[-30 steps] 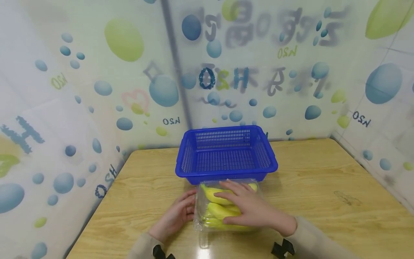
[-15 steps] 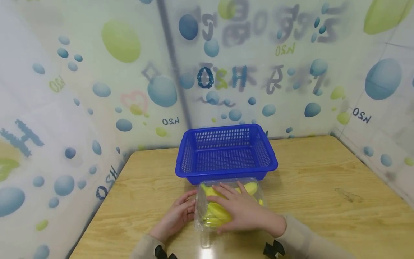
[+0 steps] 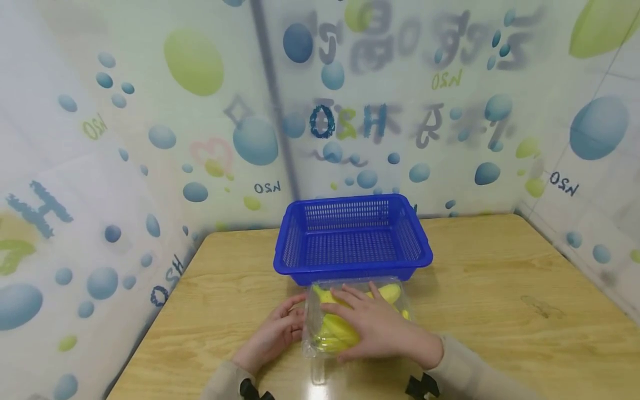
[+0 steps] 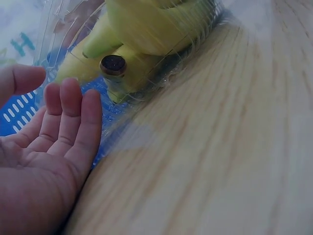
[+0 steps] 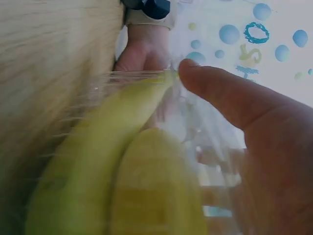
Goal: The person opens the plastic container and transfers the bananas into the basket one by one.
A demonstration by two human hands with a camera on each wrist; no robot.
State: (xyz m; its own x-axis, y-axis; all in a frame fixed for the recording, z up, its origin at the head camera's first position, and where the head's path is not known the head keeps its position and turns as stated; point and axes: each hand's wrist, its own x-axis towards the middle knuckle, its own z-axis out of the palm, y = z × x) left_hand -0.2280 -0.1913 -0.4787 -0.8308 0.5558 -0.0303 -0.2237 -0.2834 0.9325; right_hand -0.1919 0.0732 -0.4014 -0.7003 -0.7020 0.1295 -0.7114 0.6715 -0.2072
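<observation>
A clear plastic box (image 3: 313,318) with several yellow bananas (image 3: 334,331) inside lies on the table, just in front of the blue basket. My right hand (image 3: 372,326) lies over the top of the box, fingers spread across the lid and thumb toward the near edge. At the box's left side rests my left hand (image 3: 275,335), palm turned inward and fingers loosely bent. The left wrist view shows the left hand's fingertips close to the clear wall, with a dark banana stem end (image 4: 113,65) behind it. In the right wrist view the right thumb (image 5: 210,81) is at the lid's edge.
A blue perforated plastic basket (image 3: 352,269) with nothing in it stands behind the box. The wooden table (image 3: 490,300) ends at a patterned curtain (image 3: 350,83) at the back and both sides. A clear tab (image 3: 318,371) sticks out from the box's near edge.
My right hand has shifted slightly left and nearer, and its fingers now lie flatter and more spread over the lid. The left hand and the box have barely moved.
</observation>
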